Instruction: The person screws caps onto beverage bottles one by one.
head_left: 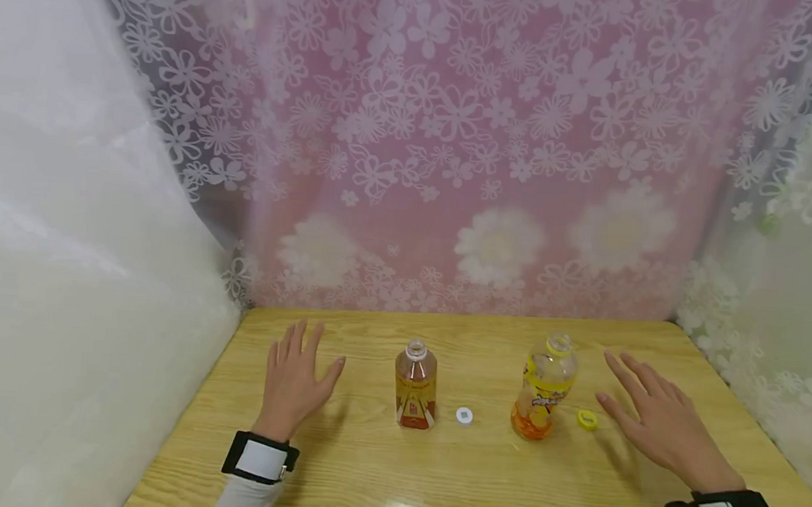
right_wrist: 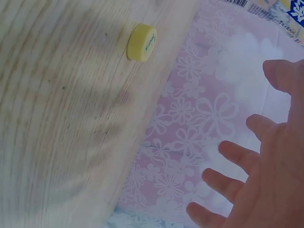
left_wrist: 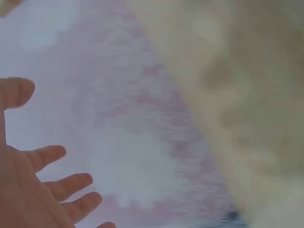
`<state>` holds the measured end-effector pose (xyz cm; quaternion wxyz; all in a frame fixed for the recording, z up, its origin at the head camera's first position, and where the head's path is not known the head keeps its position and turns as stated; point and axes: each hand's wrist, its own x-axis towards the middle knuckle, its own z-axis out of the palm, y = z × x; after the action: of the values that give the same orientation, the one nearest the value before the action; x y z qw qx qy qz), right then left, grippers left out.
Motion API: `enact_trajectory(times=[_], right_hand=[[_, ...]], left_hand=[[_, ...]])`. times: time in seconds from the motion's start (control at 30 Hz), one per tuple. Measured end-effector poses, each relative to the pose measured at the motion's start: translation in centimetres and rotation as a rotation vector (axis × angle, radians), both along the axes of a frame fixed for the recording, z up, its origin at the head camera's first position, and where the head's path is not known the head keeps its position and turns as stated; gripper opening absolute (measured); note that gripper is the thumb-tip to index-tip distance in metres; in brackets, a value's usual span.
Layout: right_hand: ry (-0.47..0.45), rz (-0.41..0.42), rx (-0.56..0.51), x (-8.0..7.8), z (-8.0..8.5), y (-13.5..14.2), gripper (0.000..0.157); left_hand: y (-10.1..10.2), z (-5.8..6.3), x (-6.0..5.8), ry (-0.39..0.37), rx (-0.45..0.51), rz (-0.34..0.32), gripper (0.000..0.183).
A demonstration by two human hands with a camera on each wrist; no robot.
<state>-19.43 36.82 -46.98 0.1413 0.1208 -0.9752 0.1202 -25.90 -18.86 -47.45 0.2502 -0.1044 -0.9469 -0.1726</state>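
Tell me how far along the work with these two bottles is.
Looks done: the clear plastic bottle with a red-and-yellow label and the clear, waisted plastic bottle with a yellow label stand uncapped. In hand: nothing; the left grip and right grip have fingers spread, holding neither bottle nor cap. Left: perhaps recapping, since the round white cap and round yellow cap lie on the yellowish table.

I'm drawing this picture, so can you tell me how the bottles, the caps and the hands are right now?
Red-and-yellow-labelled bottle: uncapped, standing on the wood-grain table; fill unclear.
Yellow-labelled bottle: uncapped, standing; fill unclear.
White bottle cap: off, lying printed side up.
Yellow bottle cap: off, lying printed side up.
Left hand: spread, holding nothing.
Right hand: spread, holding nothing.
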Motion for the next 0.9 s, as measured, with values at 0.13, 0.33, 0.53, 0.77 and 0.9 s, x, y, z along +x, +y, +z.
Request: enact_trajectory(times=[0.13, 0.33, 0.53, 0.77, 0.9], right_hand=[[-0.002, 0.008, -0.013, 0.0, -0.2, 0.1, 0.076], [-0.023, -0.002, -0.009, 0.4, -0.2, 0.7, 0.077], [-0.035, 0.0, -0.024, 1.1, -0.2, 1.3, 0.076], [-0.046, -0.018, -0.034, 2.0, 0.3, 2.0, 0.075], [-0.033, -0.02, -0.038, 2.3, 0.0, 1.9, 0.077]], left_hand=[[3.3, 4.6, 2.2, 0.132, 0.049, -0.073, 0.068], [10.7, 10.7, 5.7, 0.289, 0.118, -0.29, 0.067], [18.3, 12.0, 6.8, 0.104, 0.194, -0.521, 0.073], [25.6, 8.4, 4.7, -0.219, 0.377, -0.631, 0.093], [27.9, 5.5, 3.9, -0.339, 0.474, -0.599, 0.101]])
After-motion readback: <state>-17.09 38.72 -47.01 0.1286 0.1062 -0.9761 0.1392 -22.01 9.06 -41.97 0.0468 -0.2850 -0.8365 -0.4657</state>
